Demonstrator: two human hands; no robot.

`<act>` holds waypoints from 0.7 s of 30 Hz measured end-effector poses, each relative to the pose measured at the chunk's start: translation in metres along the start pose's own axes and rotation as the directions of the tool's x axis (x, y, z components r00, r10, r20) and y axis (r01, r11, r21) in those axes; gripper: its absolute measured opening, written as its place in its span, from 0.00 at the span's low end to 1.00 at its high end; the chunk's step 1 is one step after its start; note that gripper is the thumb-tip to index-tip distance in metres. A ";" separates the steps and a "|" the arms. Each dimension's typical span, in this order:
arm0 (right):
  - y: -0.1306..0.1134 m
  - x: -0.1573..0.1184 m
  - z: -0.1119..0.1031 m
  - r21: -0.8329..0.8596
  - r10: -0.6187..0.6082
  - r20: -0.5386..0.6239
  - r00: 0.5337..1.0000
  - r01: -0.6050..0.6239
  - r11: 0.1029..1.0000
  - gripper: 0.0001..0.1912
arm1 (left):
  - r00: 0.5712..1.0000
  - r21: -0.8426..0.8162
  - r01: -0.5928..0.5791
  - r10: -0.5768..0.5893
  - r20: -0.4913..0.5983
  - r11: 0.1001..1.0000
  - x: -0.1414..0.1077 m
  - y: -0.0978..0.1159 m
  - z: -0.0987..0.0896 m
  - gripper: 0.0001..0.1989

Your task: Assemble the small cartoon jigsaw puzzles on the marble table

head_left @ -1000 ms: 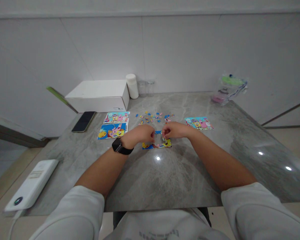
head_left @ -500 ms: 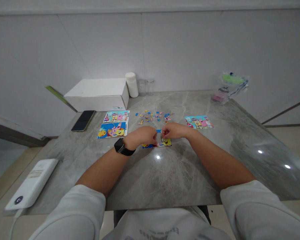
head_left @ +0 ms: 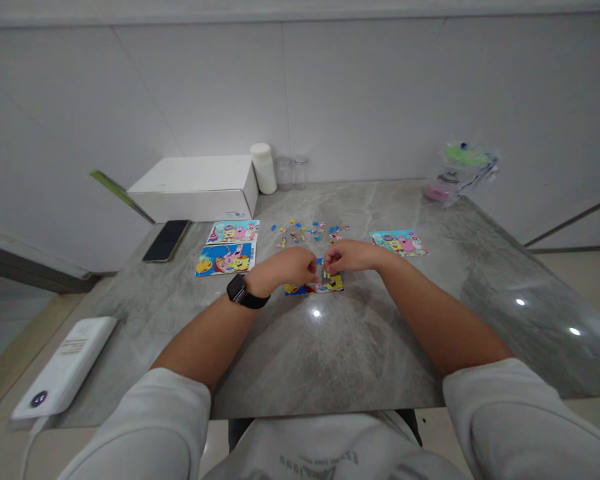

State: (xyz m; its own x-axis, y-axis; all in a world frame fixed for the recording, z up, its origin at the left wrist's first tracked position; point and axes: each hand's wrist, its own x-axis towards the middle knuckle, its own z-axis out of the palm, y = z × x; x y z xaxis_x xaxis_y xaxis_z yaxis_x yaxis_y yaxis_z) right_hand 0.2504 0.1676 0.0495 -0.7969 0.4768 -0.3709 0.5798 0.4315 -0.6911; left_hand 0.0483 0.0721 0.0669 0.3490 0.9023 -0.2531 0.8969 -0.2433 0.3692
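A partly assembled jigsaw puzzle (head_left: 301,289) with blue, yellow and red cartoon colours lies flat before me, with a grey gap showing in its middle. My left hand (head_left: 296,265), a black watch on its wrist, is over the puzzle's left side with fingers curled together. From the right, my right hand (head_left: 349,257) reaches over the upper right part, thumb and fingertips pinched. Whatever either hand holds is too small or hidden to make out. Just beyond, several loose puzzle pieces (head_left: 316,231) are scattered on the grey tabletop (head_left: 330,360).
Cartoon picture cards lie left (head_left: 225,260) and right (head_left: 399,243). Further left are a phone (head_left: 167,241) and a cabled white power bank (head_left: 66,367). A white box (head_left: 193,187), white bottle (head_left: 264,170) and two clear glasses (head_left: 292,173) stand behind. A plastic bag (head_left: 460,175) sits back right.
My two hands have shifted slightly upward off the puzzle, and more of its middle and lower edge shows. The loose pieces and cards look unmoved.
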 end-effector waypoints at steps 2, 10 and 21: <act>-0.002 -0.002 -0.003 0.082 -0.020 0.012 1.000 0.019 0.996 0.10 | 1.000 -0.009 -0.022 0.022 -0.013 1.000 0.002 0.000 -0.001 0.10; -0.014 -0.010 -0.010 0.210 0.002 0.018 1.000 -0.005 0.978 0.12 | 0.994 -0.090 -0.068 0.060 -0.088 0.994 0.004 -0.004 -0.005 0.10; -0.010 -0.010 -0.008 0.176 -0.010 0.029 1.000 0.005 0.984 0.17 | 0.984 -0.328 -0.039 -0.020 -0.176 0.944 0.006 -0.005 -0.008 0.09</act>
State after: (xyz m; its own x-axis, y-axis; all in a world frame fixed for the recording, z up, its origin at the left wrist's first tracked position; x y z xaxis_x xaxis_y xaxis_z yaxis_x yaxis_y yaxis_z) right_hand 0.2542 0.1648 0.0655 -0.8073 0.4497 -0.3822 0.5373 0.2920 -0.7913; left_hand 0.0436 0.0812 0.0706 0.2777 0.9555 -0.0996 0.7440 -0.1484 0.6515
